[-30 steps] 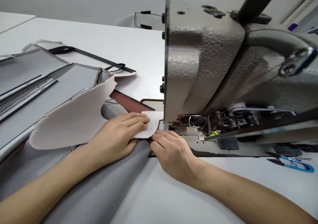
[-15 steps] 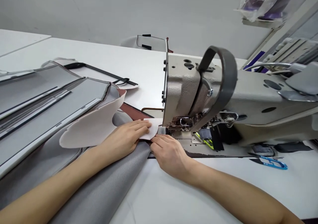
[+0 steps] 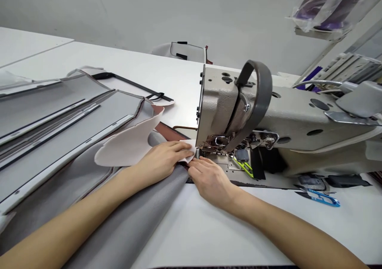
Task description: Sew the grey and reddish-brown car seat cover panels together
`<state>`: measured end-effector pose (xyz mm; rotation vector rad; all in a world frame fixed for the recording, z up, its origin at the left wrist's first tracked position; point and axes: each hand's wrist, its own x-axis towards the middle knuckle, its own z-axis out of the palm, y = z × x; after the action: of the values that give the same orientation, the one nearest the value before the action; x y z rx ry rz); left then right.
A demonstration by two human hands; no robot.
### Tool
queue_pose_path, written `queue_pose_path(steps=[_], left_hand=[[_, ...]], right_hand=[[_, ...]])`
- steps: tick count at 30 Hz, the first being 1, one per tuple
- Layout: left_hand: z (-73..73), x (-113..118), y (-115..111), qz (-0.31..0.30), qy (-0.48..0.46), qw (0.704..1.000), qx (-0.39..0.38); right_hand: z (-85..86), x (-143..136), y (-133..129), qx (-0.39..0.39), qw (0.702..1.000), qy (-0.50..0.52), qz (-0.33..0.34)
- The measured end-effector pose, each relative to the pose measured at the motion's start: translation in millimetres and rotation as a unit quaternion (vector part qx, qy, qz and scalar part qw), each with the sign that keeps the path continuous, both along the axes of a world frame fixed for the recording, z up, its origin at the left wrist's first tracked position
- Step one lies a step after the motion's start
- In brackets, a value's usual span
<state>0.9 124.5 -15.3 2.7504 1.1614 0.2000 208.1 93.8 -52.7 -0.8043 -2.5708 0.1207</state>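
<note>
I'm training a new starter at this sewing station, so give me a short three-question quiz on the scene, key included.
1. True or false: the fingers of the left hand lie on the small white piece beside the sewing machine.

2. Multiple choice: which of these is nearest to the snips?
A) the left hand
B) the right hand
C) the small white piece

3. Fill in the blank: the snips, lying on the white table, have handles coloured ____.

Key: 1. True; 2. B; 3. blue
</note>
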Motion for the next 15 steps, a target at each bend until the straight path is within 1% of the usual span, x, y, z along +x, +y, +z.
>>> queue_pose_path(steps=[3,7,11,15], left_hand=[[0.7,16.8,-5.4,0.008,-0.028,1.000,-0.011],[0.2,33.9,-18.7,0.027,-0.036,0.999,-0.011],[-2.5,42.7,-28.2,0.040,-0.040,0.998,0.008],[-4.2,46.2,-28.4,0.045,-0.050,0.998,0.003]], right_hand=[[-0.5,17.0,-2.0,-0.007,1.000,0.002,0.001],[-5.1,34.4,-10.2,0.015,0.999,0.035,0.004],[-6.0,43.0,-15.2,0.019,0.999,0.049,0.010],[-3.0,45.5,-13.5,0.003,0.999,0.035,0.013]])
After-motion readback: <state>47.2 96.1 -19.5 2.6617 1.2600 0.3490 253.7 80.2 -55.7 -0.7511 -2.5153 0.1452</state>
